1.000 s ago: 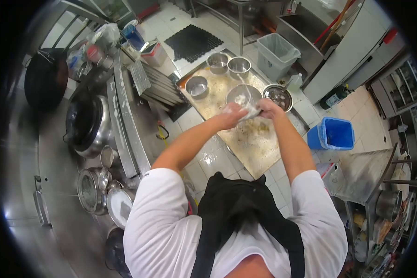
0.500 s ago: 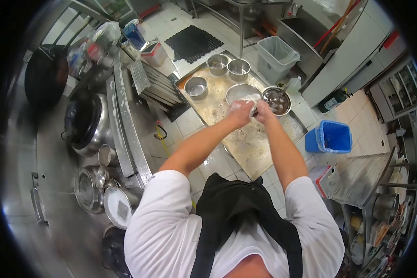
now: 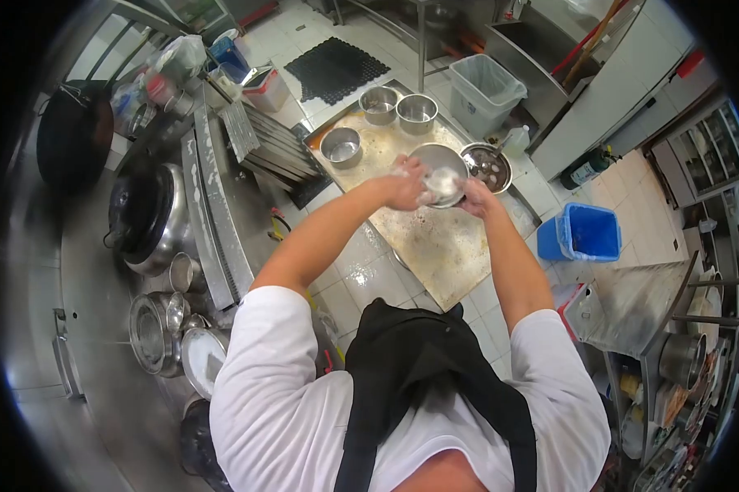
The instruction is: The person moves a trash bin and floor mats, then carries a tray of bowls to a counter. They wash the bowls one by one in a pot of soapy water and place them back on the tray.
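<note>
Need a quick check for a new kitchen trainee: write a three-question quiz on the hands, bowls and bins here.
1. True or false: the left hand and right hand are both at the same steel bowl.
2. Beside the tray, the blue bin stands: A) on the left hand's side B) on the right hand's side C) behind the person.
3. How many smaller bowls stand on the tray's far part, apart from the hands?
Key: 1 true; 2 B; 3 three.
</note>
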Demonstrator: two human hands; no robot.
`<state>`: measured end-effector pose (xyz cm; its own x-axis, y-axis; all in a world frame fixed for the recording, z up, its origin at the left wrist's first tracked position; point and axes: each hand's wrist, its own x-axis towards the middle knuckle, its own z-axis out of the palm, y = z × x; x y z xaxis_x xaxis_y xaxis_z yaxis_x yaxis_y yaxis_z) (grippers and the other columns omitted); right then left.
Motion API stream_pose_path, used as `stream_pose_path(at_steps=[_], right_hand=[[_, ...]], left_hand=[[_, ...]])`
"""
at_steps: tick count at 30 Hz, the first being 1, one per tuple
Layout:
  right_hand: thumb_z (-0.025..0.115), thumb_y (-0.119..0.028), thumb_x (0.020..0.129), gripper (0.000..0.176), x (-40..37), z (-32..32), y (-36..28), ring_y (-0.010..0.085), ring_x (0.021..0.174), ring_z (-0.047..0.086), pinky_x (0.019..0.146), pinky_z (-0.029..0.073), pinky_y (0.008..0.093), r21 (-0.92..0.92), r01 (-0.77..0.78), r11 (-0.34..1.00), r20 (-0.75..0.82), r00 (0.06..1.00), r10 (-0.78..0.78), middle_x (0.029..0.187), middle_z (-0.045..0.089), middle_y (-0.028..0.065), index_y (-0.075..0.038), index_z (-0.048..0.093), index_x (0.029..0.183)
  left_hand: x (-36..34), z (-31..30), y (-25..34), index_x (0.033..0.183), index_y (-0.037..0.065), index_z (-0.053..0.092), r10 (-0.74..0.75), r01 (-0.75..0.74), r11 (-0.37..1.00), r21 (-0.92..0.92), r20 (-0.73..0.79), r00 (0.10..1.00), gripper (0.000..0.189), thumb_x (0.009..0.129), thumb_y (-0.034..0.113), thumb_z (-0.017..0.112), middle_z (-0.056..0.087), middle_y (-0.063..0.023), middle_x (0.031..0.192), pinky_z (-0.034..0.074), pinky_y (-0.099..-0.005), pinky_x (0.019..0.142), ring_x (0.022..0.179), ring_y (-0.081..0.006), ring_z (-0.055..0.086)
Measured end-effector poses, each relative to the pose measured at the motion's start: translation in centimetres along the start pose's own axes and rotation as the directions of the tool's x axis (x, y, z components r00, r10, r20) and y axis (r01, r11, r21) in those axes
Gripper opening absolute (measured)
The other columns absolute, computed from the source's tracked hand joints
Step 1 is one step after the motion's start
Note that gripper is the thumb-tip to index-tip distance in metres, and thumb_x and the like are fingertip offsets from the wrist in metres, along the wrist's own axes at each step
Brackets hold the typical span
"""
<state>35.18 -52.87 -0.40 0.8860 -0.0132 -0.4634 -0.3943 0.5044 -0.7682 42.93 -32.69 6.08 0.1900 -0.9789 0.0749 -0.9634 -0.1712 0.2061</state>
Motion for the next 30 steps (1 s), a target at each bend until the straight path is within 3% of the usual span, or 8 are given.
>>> stream_pose_path(at_steps=[4,6,10,14,16,22,28,30], right_hand=[[0.036,-0.036,0.096,0.047,0.0,2.4,0.3,0.0296,0.102,0.056,0.085,0.049,0.0515,0.054,0.095,0.994,-0.02,0.995,-0.094,0.113,0.053,0.0151,0.003,0.04,0.121],[0.028,-0.042,0.096,0.053,0.7,3.2,2.2,0.0304,0.1,0.057,0.083,0.051,0.0511,0.126,0.054,0.991,-0.076,0.996,-0.044,0.119,0.049,0.0159,0.001,0.034,0.126],[0.025,-0.038,0.097,0.048,-1.0,5.7,2.7,0.0344,0.11,0.05,0.086,0.048,0.055,0.099,0.044,0.994,-0.149,0.988,-0.029,0.127,0.04,0.019,-0.003,0.028,0.13],[0.019,-0.037,0.097,0.048,-0.5,5.5,3.0,0.0353,0.11,0.05,0.086,0.049,0.0532,0.151,0.041,0.988,-0.101,0.995,-0.025,0.128,0.04,0.02,-0.003,0.026,0.131],[0.018,-0.039,0.097,0.05,-0.9,5.6,4.3,0.035,0.11,0.05,0.086,0.049,0.0521,0.164,0.01,0.986,-0.084,0.996,0.004,0.128,0.04,0.0195,-0.003,0.026,0.131],[0.016,-0.043,0.096,0.055,-2.0,5.1,4.9,0.0336,0.111,0.05,0.087,0.05,0.0495,0.094,0.109,0.99,-0.148,0.985,-0.094,0.128,0.042,0.0171,-0.002,0.027,0.131],[0.016,-0.045,0.096,0.056,-2.1,5.2,5.7,0.0329,0.111,0.05,0.088,0.049,0.0497,0.183,0.027,0.983,-0.11,0.994,-0.007,0.13,0.04,0.0168,-0.003,0.028,0.131],[0.016,-0.045,0.096,0.056,-2.6,6.2,5.1,0.0331,0.111,0.05,0.087,0.049,0.0499,0.18,0.022,0.983,-0.142,0.99,0.004,0.13,0.04,0.0167,-0.002,0.028,0.131]], left_hand=[[1.9,0.2,0.2,0.075,0.009,0.068,-0.306,0.281,0.946,0.161,0.167,0.937,0.024,0.073,0.029,0.054,0.052,-0.0149,0.115,0.032,-0.0487,0.088,0.114,-0.0341,0.04],[3.4,2.5,-0.2,0.071,0.009,0.067,-0.367,0.506,0.794,-0.336,0.398,0.841,0.018,0.071,0.024,0.056,0.052,-0.0178,0.104,0.038,-0.0448,0.083,0.105,-0.0362,0.046],[3.6,6.4,-1.1,0.085,0.006,0.065,-0.531,0.456,0.846,-0.276,-0.37,0.762,0.018,0.073,0.013,0.054,0.057,-0.0185,0.106,0.046,-0.0451,0.07,0.081,-0.04,0.058],[4.3,8.7,-1.2,0.098,0.007,0.061,-0.703,0.673,0.707,-0.216,-0.122,0.7,0.024,0.076,0.009,0.051,0.059,-0.0195,0.099,0.047,-0.0456,0.075,0.085,-0.0404,0.058],[4.6,7.2,0.1,0.101,0.008,0.059,-0.679,0.693,0.7,-0.176,0.138,0.721,0.026,0.077,0.008,0.05,0.059,-0.0188,0.096,0.047,-0.0449,0.078,0.088,-0.0403,0.058],[3.2,4.5,-0.3,0.093,0.006,0.057,-0.214,0.256,0.965,0.053,-0.404,0.89,0.021,0.072,0.006,0.052,0.056,-0.0139,0.1,0.046,-0.0417,0.078,0.087,-0.0361,0.056],[4.6,3.2,1.2,0.113,0.006,0.055,-0.408,0.55,0.818,-0.167,0.505,0.76,0.046,0.068,0.011,0.062,0.055,-0.0177,0.118,0.045,-0.0378,0.086,0.107,-0.0315,0.053],[4.0,5.1,0.5,0.11,0.006,0.057,-0.359,0.324,0.931,-0.168,-0.258,0.897,0.041,0.07,0.014,0.06,0.063,-0.0171,0.1,0.046,-0.0387,0.083,0.095,-0.0327,0.06]])
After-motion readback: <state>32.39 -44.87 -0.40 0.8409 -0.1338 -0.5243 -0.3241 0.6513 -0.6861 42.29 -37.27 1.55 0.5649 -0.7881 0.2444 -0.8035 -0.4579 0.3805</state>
